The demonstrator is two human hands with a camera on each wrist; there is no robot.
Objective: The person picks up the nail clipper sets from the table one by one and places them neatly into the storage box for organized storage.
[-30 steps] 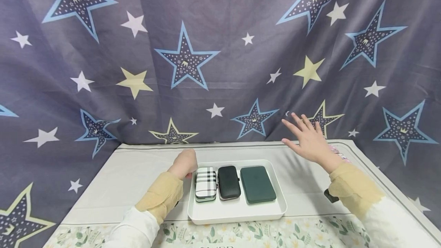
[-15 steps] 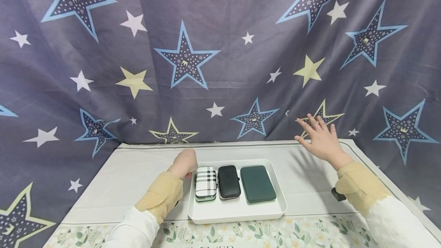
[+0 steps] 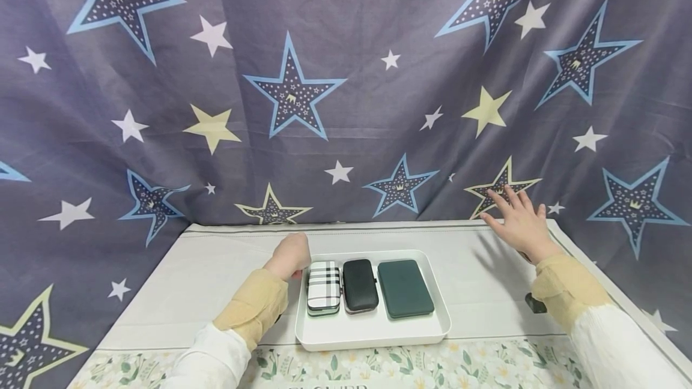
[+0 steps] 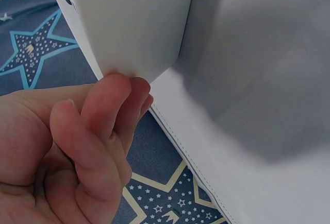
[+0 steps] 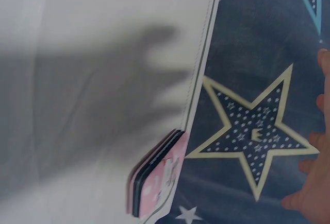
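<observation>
My left hand (image 3: pixel 291 255) holds the back left corner of a white tray (image 3: pixel 373 332). In the left wrist view, its curled fingertips (image 4: pixel 116 82) meet the tray's wall. Inside the tray stand a black-and-white plaid case (image 3: pixel 324 286), a black case (image 3: pixel 360 285) and a dark green case (image 3: pixel 405 289), side by side. To the right, my right hand (image 3: pixel 521 225) hovers over the back of the table with spread fingers and holds nothing. A pink case with a dark edge (image 5: pixel 157 175) lies close by, near the table's back right edge; the hand hides most of it from the head view.
A purple-grey curtain with stars (image 3: pixel 292 167) hangs behind and beside the table. A pale cover (image 3: pixel 216 269) lies on the table, with a floral strip (image 3: pixel 313 368) along the front. A small dark object (image 3: pixel 535 303) shows beneath my right wrist.
My right hand has moved right and slightly lower, away from the tray and over the pink case. My left hand, the tray and its cases have stayed in place.
</observation>
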